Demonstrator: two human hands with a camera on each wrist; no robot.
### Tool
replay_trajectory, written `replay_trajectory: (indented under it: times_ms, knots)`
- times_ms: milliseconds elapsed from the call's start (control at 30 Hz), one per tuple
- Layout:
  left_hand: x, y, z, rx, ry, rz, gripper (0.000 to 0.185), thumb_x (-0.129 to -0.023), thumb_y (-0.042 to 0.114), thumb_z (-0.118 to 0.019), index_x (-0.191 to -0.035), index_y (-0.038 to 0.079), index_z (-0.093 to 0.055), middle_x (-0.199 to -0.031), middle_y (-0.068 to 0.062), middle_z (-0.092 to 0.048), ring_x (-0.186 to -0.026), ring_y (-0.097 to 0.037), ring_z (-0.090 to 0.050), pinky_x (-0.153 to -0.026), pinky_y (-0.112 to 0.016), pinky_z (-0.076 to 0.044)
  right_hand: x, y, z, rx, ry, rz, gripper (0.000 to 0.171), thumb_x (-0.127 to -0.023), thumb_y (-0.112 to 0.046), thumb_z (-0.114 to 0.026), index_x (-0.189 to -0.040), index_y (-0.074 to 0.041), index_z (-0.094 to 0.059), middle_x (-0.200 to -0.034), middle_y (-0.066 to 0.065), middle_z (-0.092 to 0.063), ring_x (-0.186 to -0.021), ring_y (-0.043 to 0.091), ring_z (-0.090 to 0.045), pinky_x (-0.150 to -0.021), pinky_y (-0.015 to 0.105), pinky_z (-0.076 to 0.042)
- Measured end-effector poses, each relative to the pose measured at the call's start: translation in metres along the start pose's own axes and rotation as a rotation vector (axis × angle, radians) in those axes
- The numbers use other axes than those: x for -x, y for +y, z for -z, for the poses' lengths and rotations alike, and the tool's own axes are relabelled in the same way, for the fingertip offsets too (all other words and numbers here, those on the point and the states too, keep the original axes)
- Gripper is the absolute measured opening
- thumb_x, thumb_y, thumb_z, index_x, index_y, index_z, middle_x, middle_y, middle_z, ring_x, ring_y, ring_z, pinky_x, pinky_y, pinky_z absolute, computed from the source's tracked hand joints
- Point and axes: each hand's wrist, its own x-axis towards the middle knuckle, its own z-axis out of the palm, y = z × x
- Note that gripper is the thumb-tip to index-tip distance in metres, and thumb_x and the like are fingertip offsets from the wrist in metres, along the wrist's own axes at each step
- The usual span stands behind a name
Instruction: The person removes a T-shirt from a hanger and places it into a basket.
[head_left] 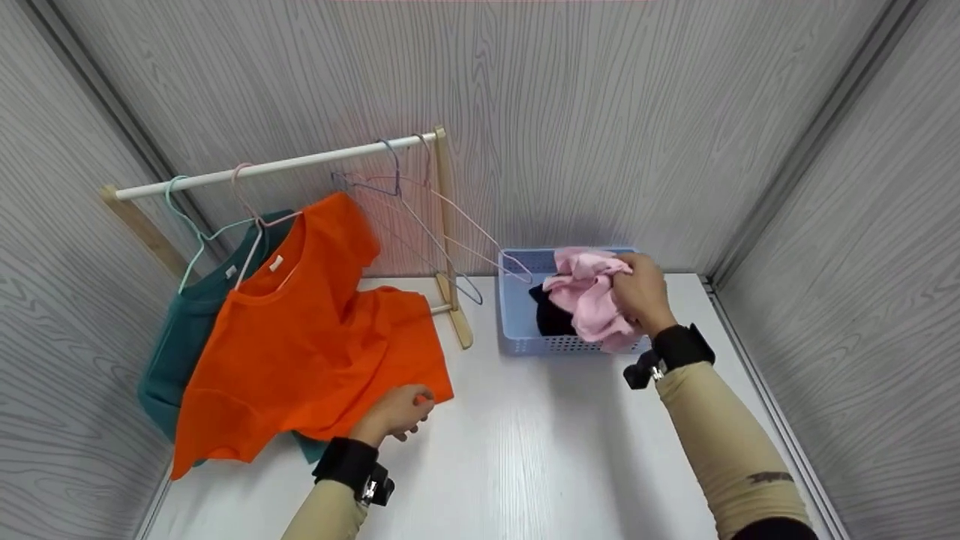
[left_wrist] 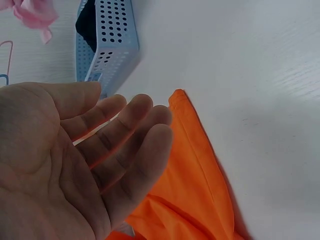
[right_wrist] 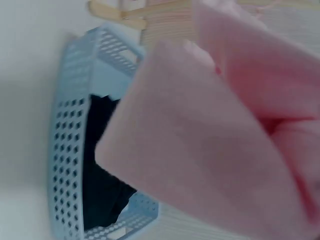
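Note:
Over the blue plastic basket [head_left: 517, 315] my right hand [head_left: 643, 291] grips a crumpled pink garment [head_left: 592, 296]. The cloth fills much of the right wrist view and hides that hand there. Below it, inside the basket, lies a black garment [right_wrist: 102, 170]. My left hand [head_left: 397, 411] is beside the lower edge of an orange T-shirt [head_left: 300, 337]; in the left wrist view its palm [left_wrist: 45, 165] faces the camera, fingers loosely bent and holding nothing. The orange shirt hangs on a pink hanger [head_left: 251, 202], its lower part spread over the table.
A clothes rack with a white rail [head_left: 315, 157] and wooden posts [head_left: 444, 217] stands at the back left. A teal shirt [head_left: 176, 337] hangs behind the orange one. A bare blue-grey hanger [head_left: 427, 229] and a bare pink hanger [head_left: 480, 229] jut toward the basket.

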Motion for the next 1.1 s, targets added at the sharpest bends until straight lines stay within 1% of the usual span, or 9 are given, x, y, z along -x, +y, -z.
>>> replay_trajectory:
  times_ms: [200,300,433,533,667,767,900,1000,1100]
  knots:
    - [0.005,-0.006,-0.004,0.031,-0.018,0.002,0.028,-0.099,0.021,-0.053,-0.123,0.006,-0.059,-0.092,-0.011,-0.064,-0.072,-0.023,-0.061,-0.059,-0.035,-0.057,-0.024,-0.006,-0.033,-0.175,0.044,-0.016,0.033,-0.088,-0.010,-0.051,-0.113,0.007,-0.066,-0.116,0.025,-0.064,-0.108,0.034,-0.059,-0.093,0.039,-0.044]
    - [0.011,-0.011,-0.009,0.039,-0.029,0.004,0.031,-0.099,0.022,-0.053,-0.124,0.004,-0.058,-0.092,-0.011,-0.064,-0.072,-0.024,-0.061,-0.059,-0.036,-0.057,-0.022,0.004,-0.057,-0.258,0.024,-0.053,0.039,-0.085,-0.007,-0.051,-0.120,0.007,-0.059,-0.135,0.028,-0.047,-0.124,0.035,-0.047,-0.104,0.039,-0.037]
    - [0.017,-0.015,-0.013,0.035,-0.036,-0.006,0.030,-0.099,0.023,-0.055,-0.122,0.004,-0.059,-0.092,-0.010,-0.063,-0.070,-0.023,-0.061,-0.058,-0.035,-0.057,-0.009,0.024,-0.078,-0.387,-0.067,-0.095,0.047,-0.088,-0.003,-0.049,-0.134,0.005,-0.046,-0.158,0.022,-0.011,-0.143,0.035,-0.024,-0.117,0.042,-0.026]
    - [0.019,-0.015,-0.017,0.030,-0.051,-0.013,0.029,-0.099,0.023,-0.055,-0.121,0.005,-0.060,-0.092,-0.010,-0.064,-0.070,-0.023,-0.061,-0.057,-0.036,-0.057,0.005,0.040,-0.087,-0.394,-0.195,-0.084,0.052,-0.090,0.001,-0.045,-0.140,0.009,-0.040,-0.162,0.023,-0.003,-0.147,0.037,-0.021,-0.119,0.046,-0.025]
    - [0.020,-0.015,-0.022,0.024,-0.067,-0.016,0.027,-0.099,0.022,-0.055,-0.120,0.006,-0.060,-0.091,-0.010,-0.064,-0.069,-0.023,-0.061,-0.057,-0.036,-0.057,0.026,0.056,-0.096,-0.308,-0.391,-0.060,0.051,-0.092,-0.001,-0.043,-0.142,0.011,-0.038,-0.160,0.025,-0.016,-0.146,0.040,-0.023,-0.118,0.051,-0.026]
    - [0.018,-0.012,-0.025,0.018,-0.070,-0.019,0.026,-0.099,0.021,-0.055,-0.119,0.007,-0.060,-0.090,-0.010,-0.064,-0.069,-0.023,-0.060,-0.057,-0.035,-0.056,0.039,0.062,-0.097,-0.231,-0.481,-0.052,0.047,-0.098,-0.011,-0.046,-0.142,0.005,-0.042,-0.156,0.023,-0.030,-0.143,0.041,-0.030,-0.116,0.054,-0.030]
    - [0.015,-0.002,-0.025,0.001,-0.076,-0.031,0.026,-0.099,0.020,-0.055,-0.120,0.006,-0.060,-0.092,-0.009,-0.064,-0.071,-0.022,-0.061,-0.058,-0.035,-0.057,0.052,0.068,-0.094,-0.141,-0.491,-0.013,0.045,-0.101,-0.021,-0.050,-0.139,0.003,-0.048,-0.146,0.024,-0.045,-0.137,0.043,-0.040,-0.112,0.054,-0.036]
    - [0.009,0.006,-0.023,-0.038,-0.083,-0.046,0.026,-0.099,0.020,-0.055,-0.120,0.006,-0.061,-0.092,-0.009,-0.064,-0.070,-0.021,-0.060,-0.059,-0.034,-0.056,0.063,0.074,-0.088,-0.089,-0.490,0.006,0.041,-0.098,-0.014,-0.051,-0.135,0.005,-0.051,-0.141,0.025,-0.050,-0.131,0.044,-0.047,-0.108,0.052,-0.041]
    - [0.002,0.015,-0.019,-0.095,-0.081,-0.064,0.026,-0.099,0.022,-0.055,-0.120,0.008,-0.062,-0.095,-0.010,-0.065,-0.067,-0.018,-0.056,-0.057,-0.030,-0.053,0.075,0.079,-0.081,0.026,-0.519,0.047,0.041,-0.091,-0.004,-0.051,-0.130,0.007,-0.055,-0.136,0.025,-0.055,-0.125,0.043,-0.052,-0.105,0.052,-0.043]
